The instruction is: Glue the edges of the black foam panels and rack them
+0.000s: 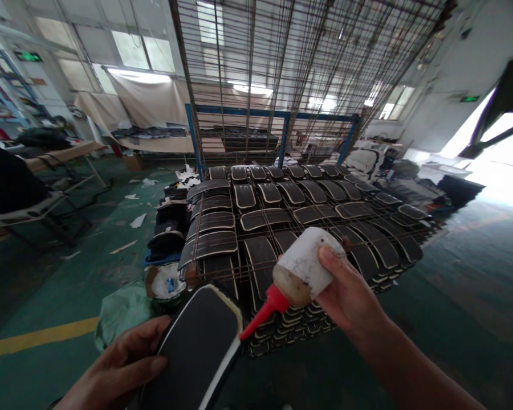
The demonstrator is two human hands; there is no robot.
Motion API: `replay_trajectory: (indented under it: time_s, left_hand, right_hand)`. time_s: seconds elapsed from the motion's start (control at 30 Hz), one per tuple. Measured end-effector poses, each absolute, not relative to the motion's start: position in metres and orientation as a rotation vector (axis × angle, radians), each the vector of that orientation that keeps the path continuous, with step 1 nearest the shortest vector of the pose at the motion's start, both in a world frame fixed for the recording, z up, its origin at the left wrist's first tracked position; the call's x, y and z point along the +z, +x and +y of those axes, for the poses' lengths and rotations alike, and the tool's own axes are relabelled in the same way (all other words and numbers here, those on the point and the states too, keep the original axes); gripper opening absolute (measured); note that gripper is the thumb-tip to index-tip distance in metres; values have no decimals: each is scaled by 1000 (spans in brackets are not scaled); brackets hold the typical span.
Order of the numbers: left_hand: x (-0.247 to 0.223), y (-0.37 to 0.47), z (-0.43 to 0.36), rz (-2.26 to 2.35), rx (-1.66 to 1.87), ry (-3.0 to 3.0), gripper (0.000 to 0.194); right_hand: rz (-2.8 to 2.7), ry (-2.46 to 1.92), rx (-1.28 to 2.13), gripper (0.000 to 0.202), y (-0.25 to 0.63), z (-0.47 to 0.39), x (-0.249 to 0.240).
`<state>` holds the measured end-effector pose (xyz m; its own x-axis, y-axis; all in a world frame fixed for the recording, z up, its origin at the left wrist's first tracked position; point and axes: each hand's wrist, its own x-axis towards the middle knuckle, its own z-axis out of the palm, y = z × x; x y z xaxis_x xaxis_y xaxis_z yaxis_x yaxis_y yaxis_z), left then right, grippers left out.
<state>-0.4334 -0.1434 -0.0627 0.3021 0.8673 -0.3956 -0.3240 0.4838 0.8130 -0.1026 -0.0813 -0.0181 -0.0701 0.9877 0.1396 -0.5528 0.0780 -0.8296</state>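
Note:
At the lower left, my left hand grips a dark panel by its left edge, thumb on top and fingers partly hidden behind it. A pale strip runs along the panel's border, with a yellowish stretch near its top right corner. My right hand is closed round a whitish squeeze bottle, which is tilted down to the left. The bottle's red nozzle has its tip at the panel's right border. Amber liquid shows inside the lower part of the bottle.
Ahead stands a wire rack covered with rows of dark pale-edged panels, its raised grids above. Left of it are a box, a green bag and stacked dark pieces. A person in dark clothing is at the far left.

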Motion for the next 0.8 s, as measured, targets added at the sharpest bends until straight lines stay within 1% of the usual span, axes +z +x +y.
replay_trajectory:
  time_s: [0.13, 0.33, 0.8]
  left_hand:
    - [-57, -421, -143, 962, 902, 603, 22]
    - [-56, -414, -143, 1011, 960, 517, 26]
    - [-55, -409, -142, 1016, 980, 469, 32]
  right_hand:
    - [-788, -692, 1297, 28, -106, -74, -24]
    - [-774, -693, 1202, 24, -110, -71, -28]
    - [-862, -690, 1239, 24, -125, -95, -31]
